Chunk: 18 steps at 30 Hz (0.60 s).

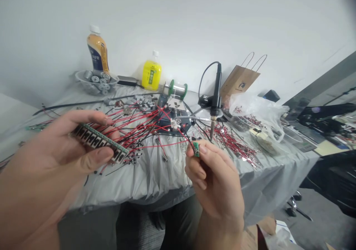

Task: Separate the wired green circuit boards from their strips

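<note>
My left hand [83, 146] holds a long strip of small circuit boards [98, 140] between thumb and fingers, tilted down to the right. Between the thumb and fingertips of my right hand [213, 168] is a small green circuit board [196, 149], with a red and a black wire running up from it. Beyond both hands, a heap of red wires [139, 133] with small parts spreads over the covered table. A soldering iron [215, 98] stands tip down in its holder behind my right hand, beside a solder spool [175, 89].
Along the wall stand an orange bottle [98, 53], a bowl of small motors [96, 82], a yellow bottle [151, 73] and a paper bag [240, 81]. More red wires [236, 142] and a plastic bag [258, 112] lie on the right of the table [267, 179].
</note>
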Tool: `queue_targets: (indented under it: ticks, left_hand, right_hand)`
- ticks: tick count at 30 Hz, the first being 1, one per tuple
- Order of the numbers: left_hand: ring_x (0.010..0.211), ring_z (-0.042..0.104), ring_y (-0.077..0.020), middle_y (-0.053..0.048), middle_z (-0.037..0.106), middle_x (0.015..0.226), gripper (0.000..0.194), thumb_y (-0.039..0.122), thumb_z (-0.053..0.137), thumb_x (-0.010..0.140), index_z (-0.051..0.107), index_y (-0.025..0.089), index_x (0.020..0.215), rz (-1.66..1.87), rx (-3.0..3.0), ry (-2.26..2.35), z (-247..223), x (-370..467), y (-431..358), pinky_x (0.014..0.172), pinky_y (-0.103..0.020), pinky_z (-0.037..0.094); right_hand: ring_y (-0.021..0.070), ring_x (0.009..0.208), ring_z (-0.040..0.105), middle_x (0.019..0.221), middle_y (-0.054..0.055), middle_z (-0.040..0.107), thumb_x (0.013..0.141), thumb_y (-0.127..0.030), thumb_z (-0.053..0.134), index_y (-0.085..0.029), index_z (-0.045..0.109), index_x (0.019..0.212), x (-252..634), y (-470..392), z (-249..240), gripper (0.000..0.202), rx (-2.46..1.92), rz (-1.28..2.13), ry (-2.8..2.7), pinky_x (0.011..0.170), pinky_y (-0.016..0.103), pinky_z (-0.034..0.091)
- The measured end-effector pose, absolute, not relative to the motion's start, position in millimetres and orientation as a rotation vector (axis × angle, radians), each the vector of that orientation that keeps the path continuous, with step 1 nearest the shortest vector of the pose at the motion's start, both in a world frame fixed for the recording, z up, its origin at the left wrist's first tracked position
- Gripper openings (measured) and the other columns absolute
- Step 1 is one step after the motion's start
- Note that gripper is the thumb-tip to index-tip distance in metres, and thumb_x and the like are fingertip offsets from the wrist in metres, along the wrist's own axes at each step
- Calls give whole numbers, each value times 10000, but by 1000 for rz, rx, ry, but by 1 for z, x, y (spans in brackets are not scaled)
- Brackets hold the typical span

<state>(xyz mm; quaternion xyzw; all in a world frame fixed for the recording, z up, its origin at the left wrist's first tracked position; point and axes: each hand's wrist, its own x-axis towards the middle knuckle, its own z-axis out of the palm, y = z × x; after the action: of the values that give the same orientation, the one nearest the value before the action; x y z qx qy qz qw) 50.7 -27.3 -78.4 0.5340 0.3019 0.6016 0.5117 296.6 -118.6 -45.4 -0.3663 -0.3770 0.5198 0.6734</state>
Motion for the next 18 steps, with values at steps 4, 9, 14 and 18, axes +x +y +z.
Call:
queue_targets:
  ticks: [4, 9, 14, 18]
  left_hand:
    - [871, 769, -158, 1, 783, 979, 466, 214, 968, 773, 769, 281, 1189, 1457, 1289, 742, -75, 55, -29, 735, -169, 680]
    - [862, 753, -139, 4, 776, 955, 457, 190, 973, 758, 772, 268, 1161, 1468, 1264, 696, -74, 59, -29, 767, -171, 686]
    - [876, 759, -139, 6, 781, 971, 446, 156, 958, 768, 769, 260, 1159, 1492, 1272, 676, -72, 60, -28, 811, -202, 700]
    - [860, 769, -156, -6, 785, 979, 445, 139, 952, 770, 768, 254, 1159, 1507, 1258, 693, -71, 60, -26, 776, -236, 718]
  right_hand:
    - [50, 508, 289, 603, -47, 445, 998, -309, 740, -165, 827, 878, 295, -118, -45, 207, -857, 1147, -850, 424, 143, 228]
    - [59, 515, 335, 600, -37, 477, 1034, -333, 717, -194, 842, 912, 293, -118, -46, 223, -886, 1151, -899, 436, 156, 241]
    - [61, 505, 303, 584, -45, 453, 1038, -347, 713, -195, 841, 918, 292, -120, -46, 232, -890, 1152, -897, 434, 170, 221]
    - [59, 506, 297, 586, -49, 447, 1053, -363, 706, -200, 853, 954, 290, -119, -48, 241, -891, 1165, -917, 437, 169, 220]
